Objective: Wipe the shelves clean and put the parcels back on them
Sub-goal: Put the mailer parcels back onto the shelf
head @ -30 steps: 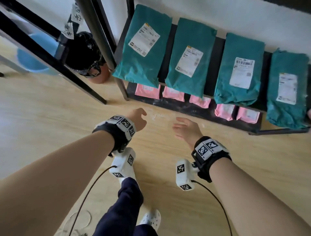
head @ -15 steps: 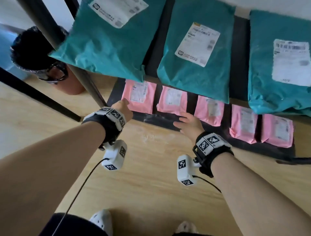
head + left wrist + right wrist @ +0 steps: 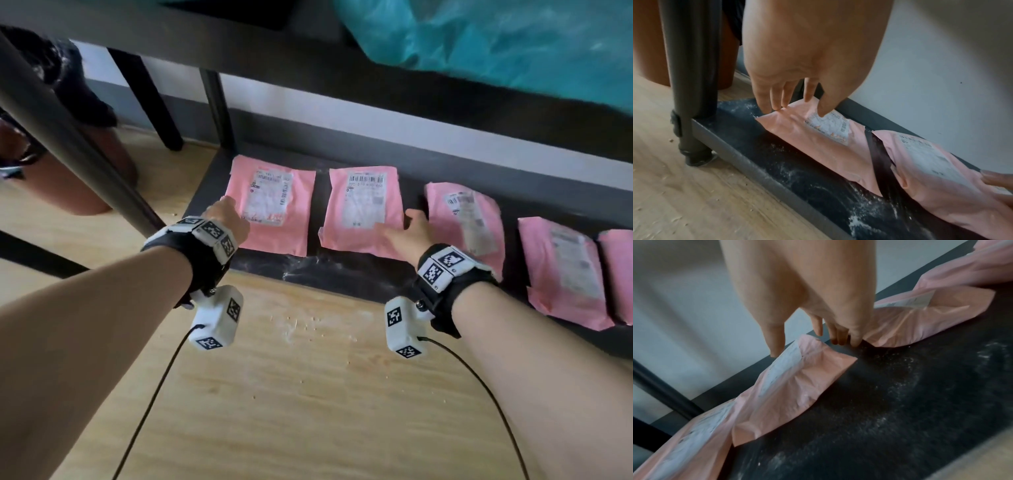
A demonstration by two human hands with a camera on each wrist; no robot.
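Note:
Several pink parcels lie in a row on the black bottom shelf (image 3: pixel 342 274), which is streaked with white dust. My left hand (image 3: pixel 227 216) is at the left edge of the leftmost pink parcel (image 3: pixel 274 212). In the left wrist view its straight fingertips (image 3: pixel 774 110) touch that edge and the thumb rests on the label. My right hand (image 3: pixel 411 229) reaches into the gap between the second pink parcel (image 3: pixel 363 209) and the third pink parcel (image 3: pixel 466 219). Its fingers (image 3: pixel 838 340) point down onto the shelf, and the thumb hangs over the second parcel's edge (image 3: pixel 797 382).
A teal parcel (image 3: pixel 496 44) overhangs the upper shelf (image 3: pixel 308 68) just above my hands. The rack's dark post (image 3: pixel 68 137) slants past my left forearm, with a brown bin (image 3: pixel 78 185) behind it. The wooden floor (image 3: pixel 308 377) carries crumbs and dust.
My view has dropped from the teal parcels to the bottom shelf. Both hands have moved forward from over the floor to the pink parcels and now touch them.

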